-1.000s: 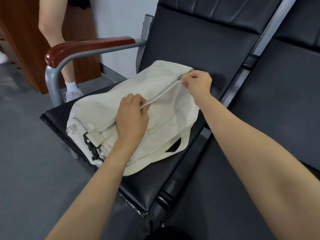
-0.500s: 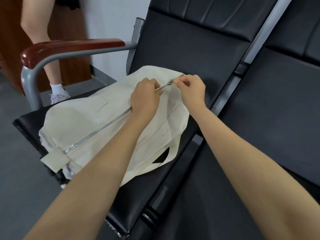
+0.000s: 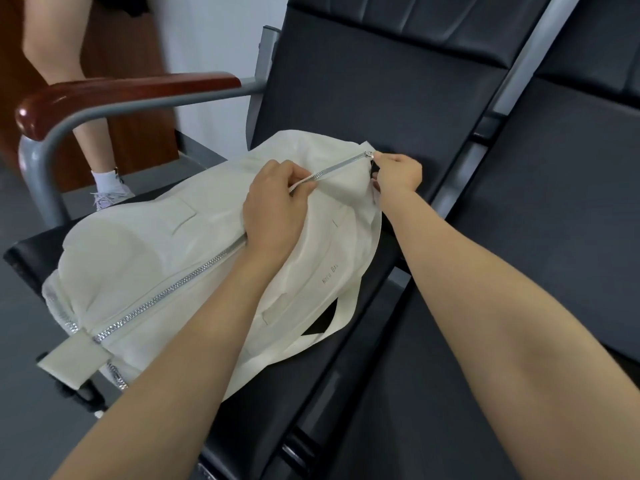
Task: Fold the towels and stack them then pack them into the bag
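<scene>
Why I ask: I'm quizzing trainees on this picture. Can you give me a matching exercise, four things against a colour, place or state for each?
Things
1. canvas bag
2. armrest
3. zipper pull
4. left hand

Descriptions
A. grips the bag at its zipper, about midway along
B. cream, lying on the black seat
C. glossy reddish-brown
D. at the bag's far end, at the right hand's fingertips

Pairs: 1-B, 2-C, 3-D, 4-A
</scene>
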Available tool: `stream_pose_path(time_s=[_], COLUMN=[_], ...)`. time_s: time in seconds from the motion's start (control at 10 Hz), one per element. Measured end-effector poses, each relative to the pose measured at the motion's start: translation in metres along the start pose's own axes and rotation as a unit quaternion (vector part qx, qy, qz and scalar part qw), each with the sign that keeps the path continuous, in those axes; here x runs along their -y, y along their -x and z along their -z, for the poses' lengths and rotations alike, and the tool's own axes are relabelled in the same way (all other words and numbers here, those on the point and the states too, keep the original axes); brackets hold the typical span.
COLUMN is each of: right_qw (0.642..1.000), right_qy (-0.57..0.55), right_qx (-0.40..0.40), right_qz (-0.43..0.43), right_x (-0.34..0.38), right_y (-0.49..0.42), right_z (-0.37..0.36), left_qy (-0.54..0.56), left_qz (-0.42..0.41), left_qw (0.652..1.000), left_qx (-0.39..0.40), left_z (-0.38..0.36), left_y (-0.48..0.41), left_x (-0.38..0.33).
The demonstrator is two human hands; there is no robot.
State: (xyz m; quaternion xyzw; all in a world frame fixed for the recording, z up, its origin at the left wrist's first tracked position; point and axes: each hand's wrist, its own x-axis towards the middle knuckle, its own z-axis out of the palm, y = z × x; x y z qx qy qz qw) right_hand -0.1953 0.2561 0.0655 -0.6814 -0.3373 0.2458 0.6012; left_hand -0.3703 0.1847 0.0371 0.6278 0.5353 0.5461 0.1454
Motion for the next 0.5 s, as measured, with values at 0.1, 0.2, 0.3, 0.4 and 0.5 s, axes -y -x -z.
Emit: stream_pose_path(time_s=[0.1,0.2,0.3,0.4,0.5], right_qw=[0.998,0.984,0.916,0.834,0.829], right_qy=[0.007,0.119,0.264,0.364,0.367], right_qx=[0.055,0.104,0.190,0.353,0.379], right_qz=[-0.027,0.081,0.237,0.217,0.185], right_x=[-0.009,-0.019,-0.039,-0.067,-0.077], right_y=[0.010,0.039,0.075,0.095,0.101], right_z=[0.007,0.028,0.042,0.043,0.048], left_qy=[-0.049,-0.095,-0.120,-0.172,-0.268], left_qz=[0.004,0.022,0.058,0.081,0.048], left_qw=[0.999,0.995,0.990,0.977,0.952], left_qx=[0.017,0.038,0.056,0.099,0.143], left_z=[-0.002,-0.008,-0.014,-0.018,-0.026], left_y=[-0.006,-0.015,-0.025,-0.037,-0.027], left_x=[0.002,0.003,0.010,0.018,0.008])
